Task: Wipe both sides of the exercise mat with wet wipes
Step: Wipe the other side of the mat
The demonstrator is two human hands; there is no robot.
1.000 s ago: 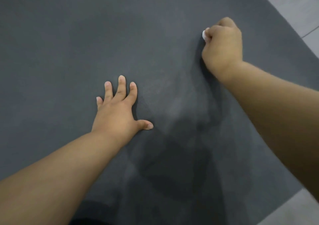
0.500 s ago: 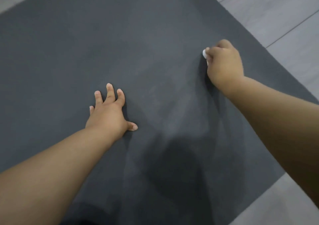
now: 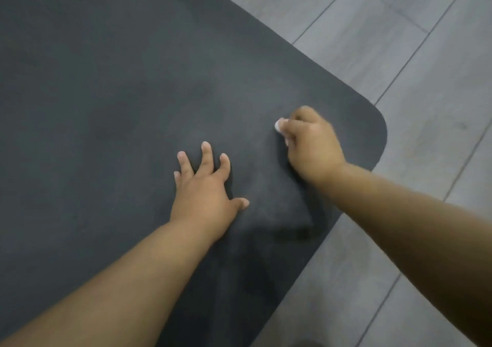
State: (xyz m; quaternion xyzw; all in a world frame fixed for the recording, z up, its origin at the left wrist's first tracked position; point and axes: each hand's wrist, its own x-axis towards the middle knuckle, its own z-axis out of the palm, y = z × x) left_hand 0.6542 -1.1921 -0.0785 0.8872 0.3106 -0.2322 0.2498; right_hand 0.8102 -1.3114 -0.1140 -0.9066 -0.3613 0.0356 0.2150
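While left hand [image 3: 203, 189] presses mat [image 3: 106, 93] – fingers spread; right hand [image 3: 310, 144] grips wet wipe [image 3: 279, 125].

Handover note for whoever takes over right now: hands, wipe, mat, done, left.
Left hand: open, flat on the mat, bracing it.
Right hand: grips the wet wipe, pressed to the mat near its rounded corner.
The mat lies flat on the grey floor.
Done: upper face under way; extent unclear.
Left: finish it; other side unseen, likely flip and wipe.
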